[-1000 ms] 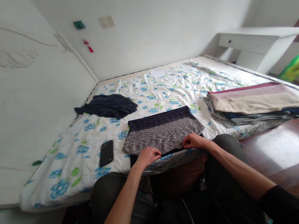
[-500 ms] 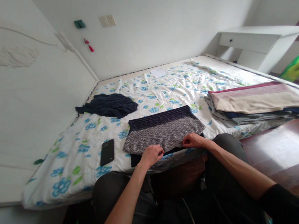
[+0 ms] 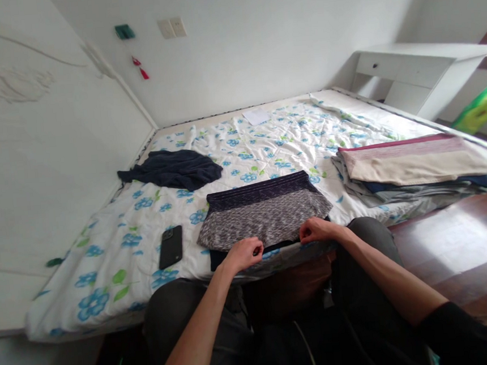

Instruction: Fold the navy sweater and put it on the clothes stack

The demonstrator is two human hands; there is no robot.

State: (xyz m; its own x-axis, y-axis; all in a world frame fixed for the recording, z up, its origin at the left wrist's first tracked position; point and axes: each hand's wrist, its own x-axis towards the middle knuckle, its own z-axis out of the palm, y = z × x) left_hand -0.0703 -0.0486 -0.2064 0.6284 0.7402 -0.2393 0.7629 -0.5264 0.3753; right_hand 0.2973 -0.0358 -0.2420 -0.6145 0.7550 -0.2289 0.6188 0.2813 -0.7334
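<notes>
Watching through the head camera, I've got a speckled grey knit garment with a dark navy band along its far edge, folded into a wide flat shape, just below centre at 6 o'clock. It lies on a white bed sheet with blue flowers, right by the bed's near edge. Taking the garment as clock centre: left hand at 7, fingers curled in at the near hem; right hand at 4, fingers bent down onto the same hem. Can't tell if either actually pinches cloth, fingertips hidden. A black strip of cloth pokes out under the hem at 7.

Around it: black phone at 8, crumpled navy cloth at 10, folded stack with a beige-and-pink piece on top at 3.

Risks, my call: a tug toward 6 could drag the garment over the edge into the gap between the knees, hardly any bed left there. Uneven pull from the two hands would skew the layers, black strip already uneven. A loose hold could let the fold open. A wide left swing might clip the phone
</notes>
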